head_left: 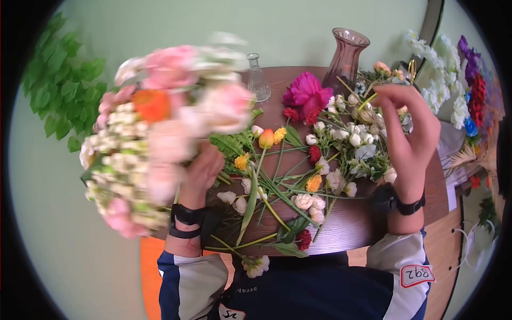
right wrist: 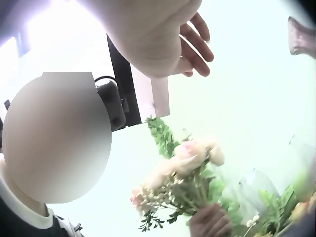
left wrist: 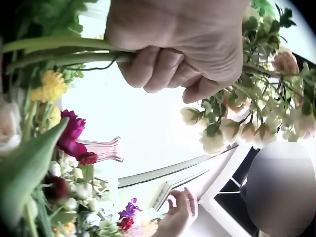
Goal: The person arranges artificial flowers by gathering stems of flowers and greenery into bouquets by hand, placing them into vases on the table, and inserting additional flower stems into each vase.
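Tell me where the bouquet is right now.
In the head view, the bouquet is at the left, held by the left fingers, between the vine and the clear vase.

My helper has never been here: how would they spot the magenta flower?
On the wooden table, find the tall pinkish glass vase at the far side. Just left of its lower part is the magenta flower, ruffled and far bigger than the small red blooms beside it.

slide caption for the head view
Left hand grips a pink-and-cream bouquet, loose flowers strewn across the table.
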### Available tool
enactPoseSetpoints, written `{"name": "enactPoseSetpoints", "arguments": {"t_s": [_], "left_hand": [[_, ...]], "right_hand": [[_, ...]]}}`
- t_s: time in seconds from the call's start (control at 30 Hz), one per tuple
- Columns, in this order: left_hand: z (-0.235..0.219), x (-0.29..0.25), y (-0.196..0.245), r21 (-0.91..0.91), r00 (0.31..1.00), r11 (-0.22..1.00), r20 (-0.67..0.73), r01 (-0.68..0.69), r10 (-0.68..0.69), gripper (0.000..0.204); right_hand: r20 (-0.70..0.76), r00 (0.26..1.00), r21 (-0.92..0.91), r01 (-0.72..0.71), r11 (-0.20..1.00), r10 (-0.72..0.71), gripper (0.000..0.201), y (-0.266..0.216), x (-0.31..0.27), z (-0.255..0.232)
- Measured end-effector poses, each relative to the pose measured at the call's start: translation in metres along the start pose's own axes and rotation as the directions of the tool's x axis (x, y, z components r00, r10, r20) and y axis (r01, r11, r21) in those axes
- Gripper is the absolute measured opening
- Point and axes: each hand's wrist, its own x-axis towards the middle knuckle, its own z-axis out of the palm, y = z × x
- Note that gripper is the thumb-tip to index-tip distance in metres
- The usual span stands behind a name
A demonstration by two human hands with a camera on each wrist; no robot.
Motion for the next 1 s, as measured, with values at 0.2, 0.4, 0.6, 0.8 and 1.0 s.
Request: {"name": "enactPoseSetpoints", "arguments": {"t_s": [0.2, 0.4, 0.6, 0.8, 1.0], "left_hand": [[-0.001, 0.009, 0.007, -0.061, 1.000, 0.998, -0.014, 0.014, -0.014, 0.014], [-0.006, 0.004, -0.018, -0.027, 0.967, 0.970, -0.073, 0.242, -0.244, 0.020], [0.012, 0.006, -0.013, -0.012, 0.940, 0.953, -0.166, 0.302, -0.300, 0.026], [0.011, 0.004, -0.004, -0.020, 0.944, 0.951, -0.120, 0.309, -0.309, 0.021], [-0.011, -0.005, -0.013, 0.803, 0.972, 0.589, -0.061, -0.088, 0.229, 0.019]], "right_hand": [[0.513, 0.847, -0.235, -0.014, 0.972, 0.136, 0.017, 0.041, -0.006, 0.020], [0.852, 0.497, -0.217, 0.046, 0.975, 0.166, 0.034, 0.057, -0.030, 0.049], [0.897, 0.428, -0.189, 0.148, 0.971, 0.110, 0.040, 0.069, -0.047, 0.071], [0.848, 0.506, -0.266, 0.149, 0.952, 0.157, 0.023, 0.066, -0.059, 0.083], [0.738, 0.604, -0.407, 0.046, 0.912, 0.299, 0.026, 0.053, -0.055, 0.086]]}}
